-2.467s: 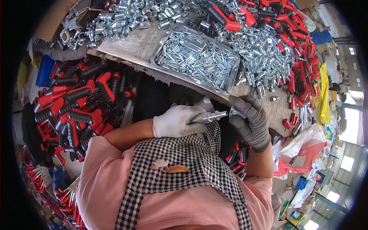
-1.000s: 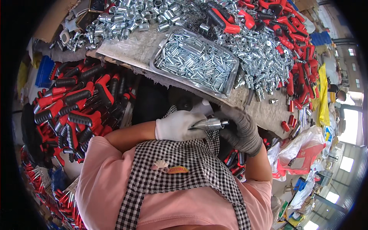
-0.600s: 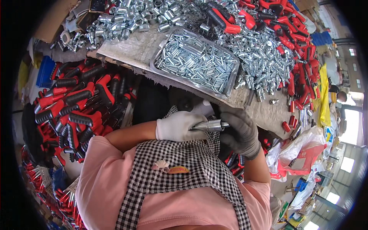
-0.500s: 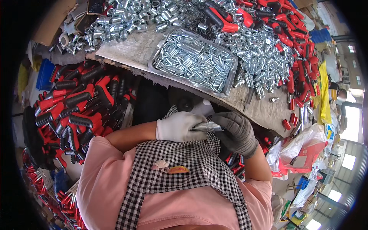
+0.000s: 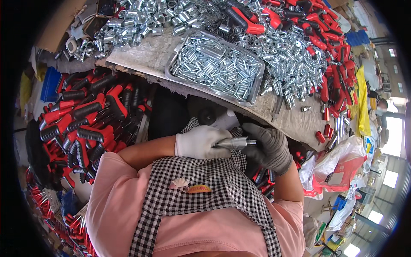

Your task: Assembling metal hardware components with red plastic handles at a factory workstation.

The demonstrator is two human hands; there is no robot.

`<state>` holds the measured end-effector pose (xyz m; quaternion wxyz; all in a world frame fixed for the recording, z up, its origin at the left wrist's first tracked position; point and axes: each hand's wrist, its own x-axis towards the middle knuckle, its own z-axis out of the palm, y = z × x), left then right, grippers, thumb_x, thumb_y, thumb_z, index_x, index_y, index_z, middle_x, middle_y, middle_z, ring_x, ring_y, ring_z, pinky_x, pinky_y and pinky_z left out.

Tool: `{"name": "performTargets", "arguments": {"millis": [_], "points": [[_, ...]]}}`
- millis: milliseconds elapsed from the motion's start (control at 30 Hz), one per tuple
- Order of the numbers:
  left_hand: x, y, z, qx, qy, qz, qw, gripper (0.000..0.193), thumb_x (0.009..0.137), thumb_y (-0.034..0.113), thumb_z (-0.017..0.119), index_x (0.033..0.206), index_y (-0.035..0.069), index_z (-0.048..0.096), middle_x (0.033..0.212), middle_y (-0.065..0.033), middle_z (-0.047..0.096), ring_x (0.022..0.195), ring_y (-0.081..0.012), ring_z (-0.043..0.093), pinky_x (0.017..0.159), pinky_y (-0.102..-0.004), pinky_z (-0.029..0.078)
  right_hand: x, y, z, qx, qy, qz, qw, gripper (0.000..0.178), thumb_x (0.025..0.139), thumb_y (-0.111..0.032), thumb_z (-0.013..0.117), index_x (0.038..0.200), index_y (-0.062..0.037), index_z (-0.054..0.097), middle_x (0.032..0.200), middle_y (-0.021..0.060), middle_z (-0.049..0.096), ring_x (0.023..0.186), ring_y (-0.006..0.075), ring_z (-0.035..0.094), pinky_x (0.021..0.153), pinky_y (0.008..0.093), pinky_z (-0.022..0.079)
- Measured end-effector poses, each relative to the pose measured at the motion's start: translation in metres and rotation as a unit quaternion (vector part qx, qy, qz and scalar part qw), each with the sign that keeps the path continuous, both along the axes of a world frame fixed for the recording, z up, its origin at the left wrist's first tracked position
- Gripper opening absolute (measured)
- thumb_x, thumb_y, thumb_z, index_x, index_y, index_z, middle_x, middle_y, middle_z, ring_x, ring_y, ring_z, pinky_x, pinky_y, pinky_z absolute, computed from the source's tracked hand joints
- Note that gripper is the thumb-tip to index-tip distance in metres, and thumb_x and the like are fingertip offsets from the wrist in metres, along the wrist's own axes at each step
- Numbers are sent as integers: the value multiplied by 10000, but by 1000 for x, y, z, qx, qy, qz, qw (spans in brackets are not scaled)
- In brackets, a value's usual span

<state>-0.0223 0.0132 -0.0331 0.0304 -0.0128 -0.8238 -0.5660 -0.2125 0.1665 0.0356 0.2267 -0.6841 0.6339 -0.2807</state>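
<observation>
In front of my checked apron, my left hand (image 5: 200,142), in a white glove, is closed round a silver metal sleeve (image 5: 234,143). The sleeve lies roughly level, and a thin metal pin (image 5: 251,142) sticks out of its right end. Close beside that end is my right hand (image 5: 270,147) in a grey glove. Its fingers are curved but spread round the pin's tip, and I see nothing gripped between them. Beyond both hands, a metal tray (image 5: 170,76) full of short silver pins (image 5: 218,68) rests on the bench's near edge.
Silver threaded collars (image 5: 150,19) heap the bench (image 5: 132,58) at far left. Small metal fittings (image 5: 295,60) and red-black handles (image 5: 246,21) pile up right of the tray. More red-black tools (image 5: 90,111) fill the space at my left. A red-white plastic bag (image 5: 338,167) is at right.
My right hand has drawn slightly right from the sleeve and its fingers have spread. The pin at the sleeve's right end now shows. My left hand stays nearly still.
</observation>
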Motion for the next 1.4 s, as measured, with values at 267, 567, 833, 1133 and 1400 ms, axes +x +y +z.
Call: {"name": "performTargets", "arguments": {"millis": [267, 567, 833, 1133, 1400], "points": [[3, -1, -1, -7, -33, 10, 999, 431, 811, 334, 704, 1060, -5, 610, 915, -213, 644, 845, -372, 651, 722, -425, 513, 8, -16, 0, -198, 46, 19, 979, 491, 740, -274, 791, 1154, -65, 631, 804, 102, 651, 692, 301, 644, 603, 378, 510], [2, 0, -1, -4, 1, -6, 1000, 410, 803, 319, 709, 1022, -14, 611, 902, -218, 640, 815, -380, 645, 706, -436, 511, 13, 2, 3, -75, -36, -74, 994, 509, 689, -256, 817, 1127, -69, 638, 838, 102, 675, 722, 314, 656, 638, 384, 526], [4, 1, -3, -4, -5, -5, 1000, 396, 819, 349, 691, 998, 5, 611, 887, -202, 644, 824, -374, 648, 721, -438, 509, 13, -1, 2, -37, 13, 0, 999, 462, 680, -286, 832, 1046, -64, 658, 817, 122, 673, 748, 331, 663, 632, 392, 528], [3, -1, -1, -6, -5, -14, 1000, 410, 810, 316, 708, 1025, -20, 610, 894, -222, 638, 833, -383, 647, 717, -441, 512, 15, -6, 1, -44, 36, -13, 998, 553, 705, -383, 817, 1101, -40, 640, 896, 141, 661, 760, 331, 650, 663, 383, 522], [2, 2, -5, -12, 10, 9, 1000, 425, 832, 394, 685, 1000, 8, 624, 900, -207, 660, 837, -379, 653, 738, -431, 515, 16, -3, 2, -61, 22, 19, 998, 478, 670, -139, 804, 1110, -47, 639, 900, 140, 660, 751, 333, 652, 639, 390, 516]]}}
